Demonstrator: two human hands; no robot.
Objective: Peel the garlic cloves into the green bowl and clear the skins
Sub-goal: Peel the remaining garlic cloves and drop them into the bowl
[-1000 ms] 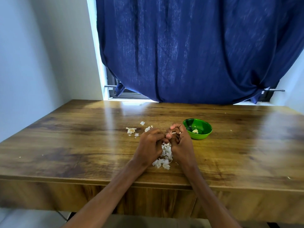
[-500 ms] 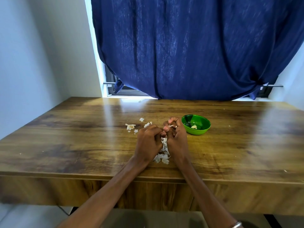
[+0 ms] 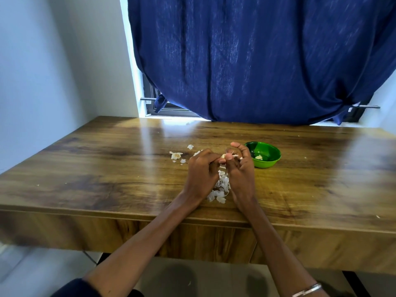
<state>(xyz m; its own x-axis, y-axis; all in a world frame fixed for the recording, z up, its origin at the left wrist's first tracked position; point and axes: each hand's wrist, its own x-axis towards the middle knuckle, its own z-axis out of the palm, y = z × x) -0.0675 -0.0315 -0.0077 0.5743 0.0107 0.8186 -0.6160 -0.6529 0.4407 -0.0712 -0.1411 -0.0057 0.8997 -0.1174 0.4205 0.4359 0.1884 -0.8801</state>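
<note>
My left hand (image 3: 200, 171) and right hand (image 3: 240, 170) together pinch a garlic clove (image 3: 223, 156) above a pile of skins (image 3: 220, 187) on the surface (image 3: 107, 179). The green bowl (image 3: 265, 162), just right of my right hand, holds a peeled clove (image 3: 258, 157).

Bare forearms; dark navy sleeve (image 3: 72, 288) at left elbow, silver bangle (image 3: 307, 290) on right wrist, ring (image 3: 241, 158) on right hand (image 3: 240, 174).
</note>
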